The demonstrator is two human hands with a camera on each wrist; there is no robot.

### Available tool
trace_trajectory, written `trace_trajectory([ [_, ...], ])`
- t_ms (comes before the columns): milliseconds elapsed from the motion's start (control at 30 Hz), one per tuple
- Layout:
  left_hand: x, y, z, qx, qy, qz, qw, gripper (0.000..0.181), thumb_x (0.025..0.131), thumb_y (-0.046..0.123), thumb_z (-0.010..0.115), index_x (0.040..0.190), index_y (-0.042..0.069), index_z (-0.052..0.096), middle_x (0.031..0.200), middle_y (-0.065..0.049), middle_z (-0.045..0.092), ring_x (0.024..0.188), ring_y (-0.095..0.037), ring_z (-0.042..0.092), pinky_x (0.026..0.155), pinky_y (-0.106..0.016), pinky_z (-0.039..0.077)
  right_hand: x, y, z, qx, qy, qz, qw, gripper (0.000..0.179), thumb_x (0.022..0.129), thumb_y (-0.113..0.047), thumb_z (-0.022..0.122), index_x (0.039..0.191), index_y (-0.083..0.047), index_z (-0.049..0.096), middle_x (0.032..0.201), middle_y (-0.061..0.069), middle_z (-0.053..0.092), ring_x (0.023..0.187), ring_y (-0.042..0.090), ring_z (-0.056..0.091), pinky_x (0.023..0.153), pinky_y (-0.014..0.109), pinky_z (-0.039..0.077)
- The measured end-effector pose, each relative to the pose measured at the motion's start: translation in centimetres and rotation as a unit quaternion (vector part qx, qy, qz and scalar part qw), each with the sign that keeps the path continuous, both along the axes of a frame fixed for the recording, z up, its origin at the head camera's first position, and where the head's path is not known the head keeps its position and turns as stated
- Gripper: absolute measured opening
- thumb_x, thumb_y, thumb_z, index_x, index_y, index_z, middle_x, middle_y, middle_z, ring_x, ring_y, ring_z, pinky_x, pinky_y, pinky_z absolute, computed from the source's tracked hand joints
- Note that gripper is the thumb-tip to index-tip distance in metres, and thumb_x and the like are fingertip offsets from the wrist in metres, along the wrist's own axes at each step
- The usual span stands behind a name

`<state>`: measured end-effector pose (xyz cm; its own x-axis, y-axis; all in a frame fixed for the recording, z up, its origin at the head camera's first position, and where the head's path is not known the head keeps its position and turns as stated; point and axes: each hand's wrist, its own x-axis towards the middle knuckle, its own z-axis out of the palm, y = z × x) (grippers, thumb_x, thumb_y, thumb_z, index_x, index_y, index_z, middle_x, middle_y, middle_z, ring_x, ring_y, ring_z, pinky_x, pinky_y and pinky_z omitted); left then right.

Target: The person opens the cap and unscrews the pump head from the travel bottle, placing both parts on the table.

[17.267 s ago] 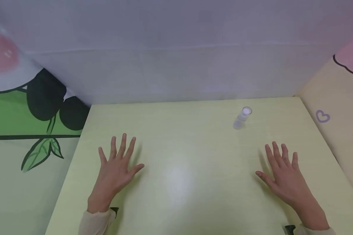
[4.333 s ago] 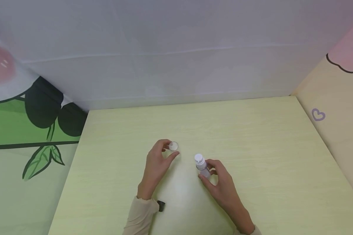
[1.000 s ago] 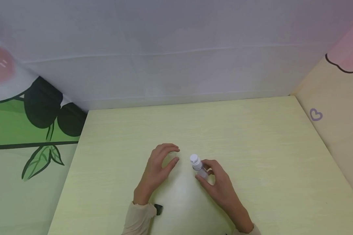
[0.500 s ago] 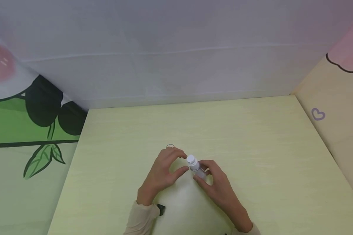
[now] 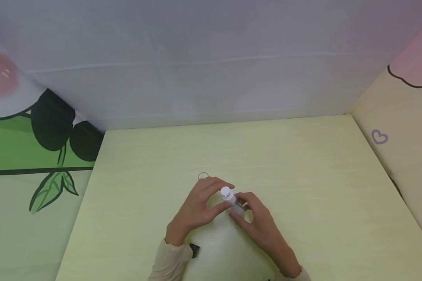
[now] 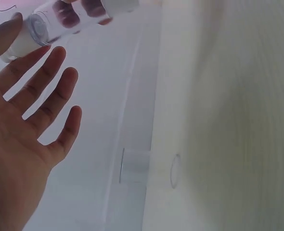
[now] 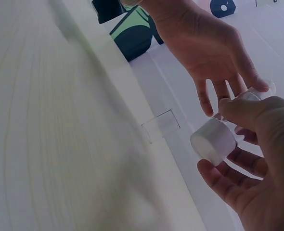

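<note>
Above the middle of the table, a small clear bottle [image 5: 237,208] with a white pump head [image 5: 226,192] leans toward the left. My right hand [image 5: 263,222] holds the bottle's body between thumb and fingers. With thumb and index finger my left hand [image 5: 200,207] pinches the white head; its other fingers are spread apart in the left wrist view. A clear cylindrical cap [image 6: 135,166] stands on the table beyond the left hand. Only its rim shows in the head view. In the right wrist view the bottle's white base [image 7: 213,142] faces the camera.
The pale wooden table [image 5: 302,164] reaches back to a grey-white cloth wall [image 5: 211,93]. Printed panels flank it on the left and right. A black wrist device [image 5: 194,250] shows at the left cuff.
The bottle once stood at the back right. The left hand, which earlier held the clear cap, has let it go on the table and moved right onto the white pump head.
</note>
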<state>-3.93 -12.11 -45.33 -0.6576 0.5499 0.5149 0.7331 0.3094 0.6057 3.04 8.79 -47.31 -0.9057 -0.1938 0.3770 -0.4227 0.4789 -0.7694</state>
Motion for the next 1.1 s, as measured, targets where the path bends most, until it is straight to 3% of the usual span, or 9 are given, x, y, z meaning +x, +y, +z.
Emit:
trace_trajectory([
  [233,0.3,0.6,0.0,0.056,-0.079,-0.026,0.9949,0.031,0.093,0.020,0.081,0.123,0.021,0.071,0.119,0.005,0.069,0.115,-0.012,0.064,0.102,-0.032,0.051,-0.2,0.2,-0.1,-0.010,0.009,-0.003,0.9999,0.049,0.083,-0.003,0.086,0.125,-0.009,0.062,0.113,-0.003,0.065,0.097,0.010,0.062,0.079,0.032,0.060],
  [433,0.6,1.4,0.1,0.112,-0.117,-0.023,0.9865,0.025,0.093,0.016,0.081,0.117,0.017,0.076,0.114,0.002,0.071,0.109,-0.013,0.067,0.097,-0.032,0.055,-0.4,0.5,-0.2,-0.015,0.026,-0.019,0.9994,0.051,0.081,-0.001,0.088,0.125,-0.011,0.064,0.111,-0.002,0.066,0.098,0.010,0.063,0.083,0.027,0.059],
  [567,0.7,1.8,0.1,0.144,-0.126,-0.016,0.9814,0.022,0.090,0.013,0.083,0.112,0.014,0.079,0.111,0.001,0.073,0.106,-0.014,0.067,0.091,-0.030,0.056,-0.5,0.8,-0.1,-0.018,0.042,-0.026,0.9986,0.052,0.079,0.000,0.089,0.124,-0.009,0.065,0.109,0.001,0.066,0.098,0.013,0.064,0.088,0.019,0.054],
  [933,1.2,3.0,-0.1,0.195,-0.119,0.021,0.9735,0.029,0.082,0.002,0.087,0.109,0.008,0.081,0.110,-0.006,0.075,0.105,-0.017,0.065,0.091,-0.027,0.052,-0.9,1.4,-0.1,-0.014,0.073,-0.048,0.9961,0.050,0.076,-0.001,0.091,0.121,-0.008,0.068,0.106,0.004,0.067,0.096,0.016,0.062,0.085,0.021,0.052],
  [1100,1.4,3.7,-0.4,0.210,-0.107,0.039,0.9710,0.026,0.081,0.004,0.088,0.106,0.009,0.082,0.109,-0.005,0.075,0.105,-0.017,0.065,0.091,-0.028,0.052,-1.2,1.7,-0.2,-0.016,0.090,-0.050,0.9945,0.039,0.089,-0.022,0.084,0.122,-0.007,0.069,0.104,0.004,0.067,0.095,0.015,0.061,0.087,0.016,0.049],
])
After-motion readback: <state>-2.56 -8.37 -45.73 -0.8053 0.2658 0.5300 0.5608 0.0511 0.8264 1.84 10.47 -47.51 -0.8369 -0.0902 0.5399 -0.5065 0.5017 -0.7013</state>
